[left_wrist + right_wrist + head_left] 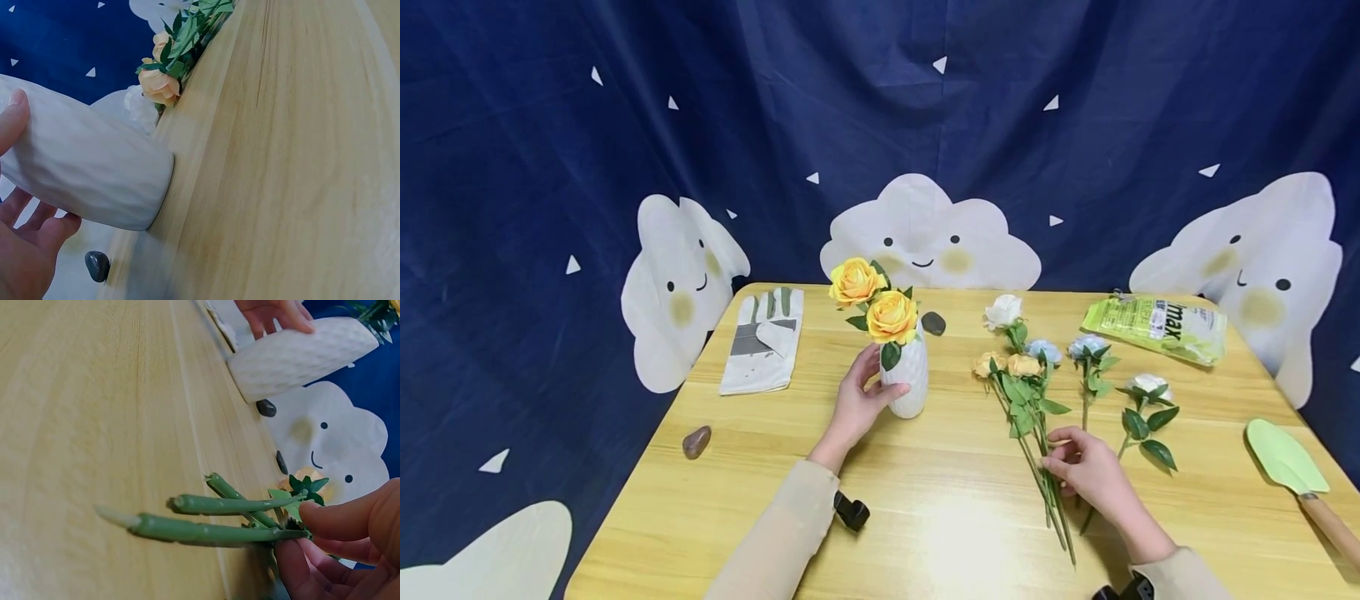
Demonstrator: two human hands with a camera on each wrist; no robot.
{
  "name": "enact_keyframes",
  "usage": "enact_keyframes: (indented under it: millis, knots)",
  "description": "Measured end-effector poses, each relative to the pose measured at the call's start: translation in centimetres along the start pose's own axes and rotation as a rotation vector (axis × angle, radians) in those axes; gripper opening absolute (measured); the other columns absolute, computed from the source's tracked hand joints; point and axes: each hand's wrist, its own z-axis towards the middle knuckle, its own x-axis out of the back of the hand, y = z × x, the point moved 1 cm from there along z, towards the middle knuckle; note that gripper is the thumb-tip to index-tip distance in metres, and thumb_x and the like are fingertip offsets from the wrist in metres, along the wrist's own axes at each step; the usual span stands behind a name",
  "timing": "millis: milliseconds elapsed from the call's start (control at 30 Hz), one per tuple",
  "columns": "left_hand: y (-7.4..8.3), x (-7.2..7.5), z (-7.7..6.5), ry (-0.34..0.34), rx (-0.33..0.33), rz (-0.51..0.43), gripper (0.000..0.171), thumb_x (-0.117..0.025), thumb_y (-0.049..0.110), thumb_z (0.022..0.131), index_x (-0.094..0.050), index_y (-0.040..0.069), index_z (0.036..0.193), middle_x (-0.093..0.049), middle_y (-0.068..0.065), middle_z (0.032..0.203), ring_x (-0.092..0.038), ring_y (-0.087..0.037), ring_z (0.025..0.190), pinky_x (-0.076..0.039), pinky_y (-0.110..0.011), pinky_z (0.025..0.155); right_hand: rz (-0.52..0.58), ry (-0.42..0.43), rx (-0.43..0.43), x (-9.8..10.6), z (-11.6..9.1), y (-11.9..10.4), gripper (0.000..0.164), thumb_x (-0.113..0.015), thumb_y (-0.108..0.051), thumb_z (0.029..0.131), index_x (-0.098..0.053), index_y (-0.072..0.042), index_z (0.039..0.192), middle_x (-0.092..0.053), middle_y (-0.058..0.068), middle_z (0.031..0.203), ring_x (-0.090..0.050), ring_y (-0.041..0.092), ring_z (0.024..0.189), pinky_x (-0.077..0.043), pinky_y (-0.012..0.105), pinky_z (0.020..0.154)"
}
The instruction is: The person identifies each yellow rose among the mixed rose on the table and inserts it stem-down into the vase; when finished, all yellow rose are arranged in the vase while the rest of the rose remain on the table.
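A white textured vase (907, 379) stands upright on the table, with two yellow roses (891, 317) in its mouth. My left hand (867, 392) holds the vase, thumb on the near side and fingers on the other, as the left wrist view of the vase (87, 156) also shows. To the right lies a bunch of artificial flowers with peach roses (1024, 365), a blue flower (1043, 351) and a white rose (1003, 312). My right hand (1086, 471) pinches green stems (206, 532) of this bunch between thumb and fingers; exactly how many is unclear.
Another blue flower (1087, 346) and white rose (1148, 385) lie right of the bunch. Farther out are a green packet (1153, 327) and a trowel (1288, 458). A glove (763, 342) and brown stone (696, 442) lie left; a dark stone (933, 323) sits behind the vase.
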Motion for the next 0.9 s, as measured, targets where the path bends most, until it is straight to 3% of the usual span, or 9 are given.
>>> enact_keyframes:
  millis: [300, 700, 900]
  knots:
    - [-0.1, -0.1, 0.0, -0.001, -0.010, -0.003, 0.069, -0.077, 0.016, 0.076, -0.043, 0.019, 0.136, -0.052, -0.009, 0.127, -0.048, -0.026, 0.116, -0.044, -0.041, 0.093, 0.017, -0.016, -0.028, 0.1, 0.1, 0.0, 0.040, -0.068, -0.003, 0.082, -0.051, 0.010, 0.116, -0.055, 0.011, 0.081, -0.055, 0.020, 0.060, -0.052, 0.032, 0.050]
    - [0.2, 0.0, 0.0, -0.011, -0.003, -0.017, 0.069, -0.077, 0.016, 0.077, -0.043, 0.019, 0.137, -0.051, -0.009, 0.128, -0.048, -0.026, 0.116, -0.044, -0.042, 0.094, 0.098, 0.030, 0.051, 1.3, 0.1, -0.9, 0.039, -0.063, 0.005, 0.083, -0.050, 0.012, 0.118, -0.058, 0.016, 0.083, -0.055, 0.021, 0.056, -0.052, 0.032, 0.049]
    - [0.1, 0.0, 0.0, -0.023, 0.012, -0.033, 0.071, -0.076, 0.010, 0.077, -0.040, 0.015, 0.139, -0.048, -0.013, 0.131, -0.046, -0.029, 0.119, -0.041, -0.044, 0.096, 0.059, 0.076, 0.099, 1.8, 0.0, -1.6, 0.037, -0.064, 0.003, 0.083, -0.051, 0.013, 0.116, -0.059, 0.017, 0.084, -0.058, 0.022, 0.059, -0.052, 0.032, 0.049]
